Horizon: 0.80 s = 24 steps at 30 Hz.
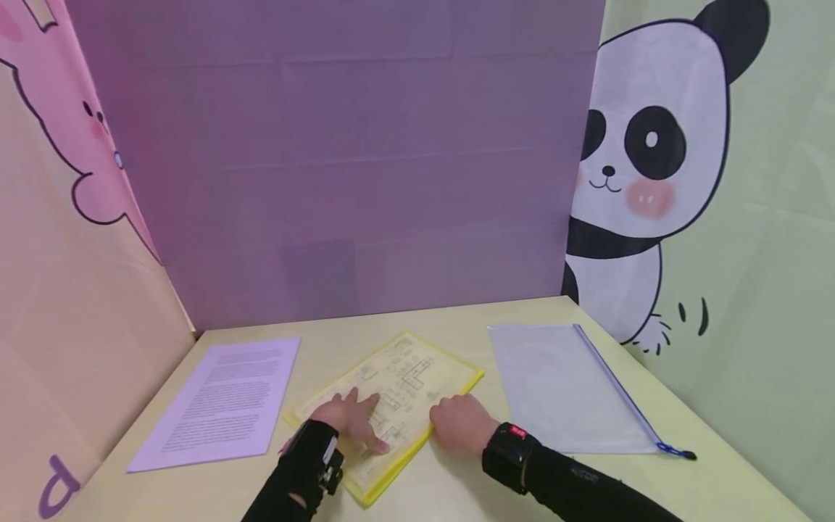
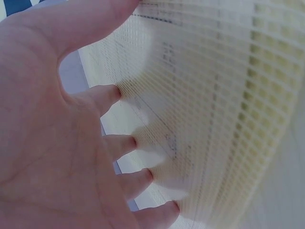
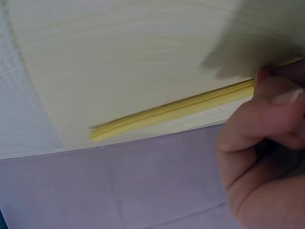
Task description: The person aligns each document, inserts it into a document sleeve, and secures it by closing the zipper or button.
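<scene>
A yellow mesh zipper pouch lies slanted on the table, with a sheet of printed diagrams showing through its mesh. My left hand rests on it with fingers spread; in the left wrist view the fingertips press the mesh. At the pouch's right long side, my right hand has its fingers curled and pinches the yellow edge. What sits between thumb and finger there, edge or zip slider, is hidden by the fingers.
To the left lies a printed sheet tinted purple. At right is a clear mesh pouch with a blue zip and a dark pull at its near corner. A purple panel stands behind the wooden table.
</scene>
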Available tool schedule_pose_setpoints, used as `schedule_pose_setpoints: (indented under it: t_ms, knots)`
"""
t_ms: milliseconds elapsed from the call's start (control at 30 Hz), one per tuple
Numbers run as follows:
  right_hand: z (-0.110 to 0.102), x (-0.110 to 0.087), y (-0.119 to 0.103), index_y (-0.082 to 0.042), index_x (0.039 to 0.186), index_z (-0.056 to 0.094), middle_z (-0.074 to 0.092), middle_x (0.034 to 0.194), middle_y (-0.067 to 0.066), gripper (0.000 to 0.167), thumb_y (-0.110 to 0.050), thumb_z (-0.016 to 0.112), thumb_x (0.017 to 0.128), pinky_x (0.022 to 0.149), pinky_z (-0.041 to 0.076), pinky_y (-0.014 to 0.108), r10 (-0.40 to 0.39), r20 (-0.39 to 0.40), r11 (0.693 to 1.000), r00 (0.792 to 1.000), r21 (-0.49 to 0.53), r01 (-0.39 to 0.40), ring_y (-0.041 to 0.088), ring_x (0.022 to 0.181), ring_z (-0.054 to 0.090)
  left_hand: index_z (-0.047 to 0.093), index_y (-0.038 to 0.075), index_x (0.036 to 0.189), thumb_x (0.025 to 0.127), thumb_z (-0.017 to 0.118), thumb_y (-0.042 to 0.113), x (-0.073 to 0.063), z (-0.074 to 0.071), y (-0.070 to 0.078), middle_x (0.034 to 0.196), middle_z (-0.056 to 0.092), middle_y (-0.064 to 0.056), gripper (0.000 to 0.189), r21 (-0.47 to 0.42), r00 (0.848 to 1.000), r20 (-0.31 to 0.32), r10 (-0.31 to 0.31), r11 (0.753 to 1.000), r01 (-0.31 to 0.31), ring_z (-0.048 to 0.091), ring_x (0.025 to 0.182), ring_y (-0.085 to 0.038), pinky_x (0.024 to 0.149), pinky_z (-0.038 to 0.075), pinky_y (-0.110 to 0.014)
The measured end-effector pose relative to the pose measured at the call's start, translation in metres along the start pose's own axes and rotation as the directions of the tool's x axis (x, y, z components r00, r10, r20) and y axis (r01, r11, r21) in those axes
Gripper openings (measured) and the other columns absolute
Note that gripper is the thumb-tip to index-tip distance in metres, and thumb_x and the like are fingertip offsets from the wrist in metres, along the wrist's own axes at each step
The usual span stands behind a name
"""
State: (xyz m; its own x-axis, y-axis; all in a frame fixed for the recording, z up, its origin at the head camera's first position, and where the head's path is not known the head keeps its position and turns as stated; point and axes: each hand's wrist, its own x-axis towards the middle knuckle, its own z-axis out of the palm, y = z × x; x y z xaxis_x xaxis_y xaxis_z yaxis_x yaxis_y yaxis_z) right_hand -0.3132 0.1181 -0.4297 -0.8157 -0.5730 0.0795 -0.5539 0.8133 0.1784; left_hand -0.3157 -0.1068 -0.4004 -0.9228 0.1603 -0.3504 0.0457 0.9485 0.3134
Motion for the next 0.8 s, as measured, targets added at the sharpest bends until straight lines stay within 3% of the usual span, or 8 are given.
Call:
schedule_pose_setpoints:
  t_ms: [267, 800]
  knots:
    - [-0.004, -0.003, -0.012, -0.012, 0.081, 0.069, 0.055, 0.067, 0.000, 0.019, -0.026, 0.068, 0.093, 0.054, 0.044, 0.032, -0.009, 0.025, 1.000, 1.000, 0.006, 0.008, 0.018, 0.056, 0.047, 0.042, 0.013, 0.156, 0.076, 0.086, 0.048, 0.001, 0.001, 0.000, 0.162, 0.021, -0.030, 0.098, -0.022, 1.000, 0.002, -0.002, 1.000, 0.002, 0.016, 0.146, -0.059, 0.113, 0.018, -0.073]
    - [-0.003, 0.000, -0.013, -0.011, 0.085, 0.070, 0.051, 0.067, -0.001, 0.021, -0.029, 0.068, 0.094, 0.055, 0.041, 0.030, 0.015, 0.063, 1.000, 0.998, 0.013, -0.016, 0.017, 0.056, 0.046, 0.042, 0.014, 0.156, 0.075, 0.087, 0.047, 0.002, 0.002, -0.001, 0.163, 0.021, -0.030, 0.098, -0.046, 1.000, -0.004, -0.011, 0.999, 0.011, 0.015, 0.146, -0.058, 0.113, 0.016, -0.074]
